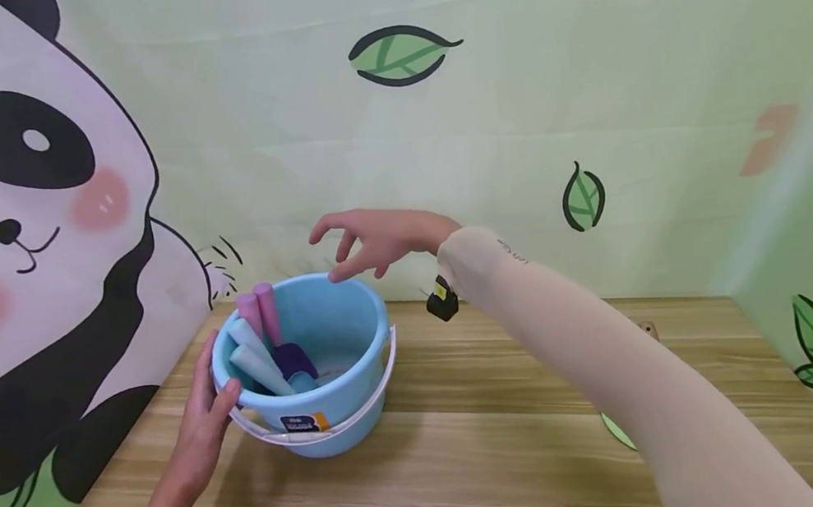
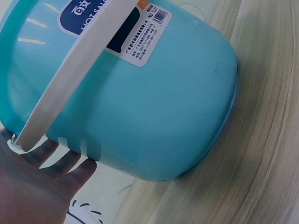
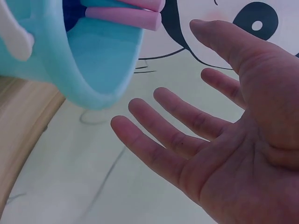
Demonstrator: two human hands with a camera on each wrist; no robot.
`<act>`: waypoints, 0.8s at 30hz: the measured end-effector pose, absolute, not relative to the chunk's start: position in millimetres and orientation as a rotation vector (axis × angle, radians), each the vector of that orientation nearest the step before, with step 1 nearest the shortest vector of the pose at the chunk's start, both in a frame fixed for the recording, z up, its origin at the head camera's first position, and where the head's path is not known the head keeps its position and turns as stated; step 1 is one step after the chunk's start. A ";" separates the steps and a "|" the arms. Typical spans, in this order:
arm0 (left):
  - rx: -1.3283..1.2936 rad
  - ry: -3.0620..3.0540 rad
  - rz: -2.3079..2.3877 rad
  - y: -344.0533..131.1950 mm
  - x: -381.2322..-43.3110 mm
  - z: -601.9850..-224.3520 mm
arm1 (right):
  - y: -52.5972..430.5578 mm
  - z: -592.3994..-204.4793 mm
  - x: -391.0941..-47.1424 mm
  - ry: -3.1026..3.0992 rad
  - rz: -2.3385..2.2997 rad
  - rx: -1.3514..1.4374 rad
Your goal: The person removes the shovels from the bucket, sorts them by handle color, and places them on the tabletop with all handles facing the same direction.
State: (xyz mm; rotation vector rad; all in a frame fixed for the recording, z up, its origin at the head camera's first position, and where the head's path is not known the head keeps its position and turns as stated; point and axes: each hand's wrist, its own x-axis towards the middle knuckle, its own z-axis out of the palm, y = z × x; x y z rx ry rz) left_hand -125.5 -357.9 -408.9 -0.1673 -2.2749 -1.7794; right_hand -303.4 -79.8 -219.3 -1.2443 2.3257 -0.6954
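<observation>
A light blue bucket (image 1: pixel 358 358) with a white handle (image 1: pixel 350 420) stands on the wooden table. Inside, pink handles (image 1: pixel 267 313) and pale blue handles (image 1: pixel 258 368) lean on its left wall, beside a dark purple piece (image 1: pixel 293 359); their lower ends are partly hidden. My left hand (image 1: pixel 204 419) holds the bucket's left side, thumb by the rim and fingers against the outer wall (image 2: pixel 65 165). Above the bucket's far right rim is my right hand (image 1: pixel 383 239), spread and holding nothing. In the right wrist view its fingers (image 3: pixel 159 144) are apart from the bucket.
A green-edged object (image 1: pixel 617 431) on the table is mostly hidden behind my right forearm; a small brown tip (image 1: pixel 648 330) shows beyond it. A backdrop printed with a panda (image 1: pixel 36 201) and leaves rises behind the table (image 1: pixel 473 461).
</observation>
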 end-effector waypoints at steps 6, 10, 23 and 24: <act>-0.167 -2.276 -1.766 -358.4 -124.5 -409.6 | -93.2 -225.0 -301.8 2.314 -0.721 -1.238; -0.166 -2.276 -1.761 -359.8 -125.3 -409.3 | -106.3 -229.9 -302.3 2.310 -0.732 -1.227; -0.159 -2.286 -1.756 -358.9 -125.0 -408.7 | -143.6 -243.5 -295.7 2.312 -0.760 -1.180; -0.157 -2.286 -1.755 -359.0 -124.8 -408.9 | -146.3 -244.7 -295.2 2.311 -0.765 -1.177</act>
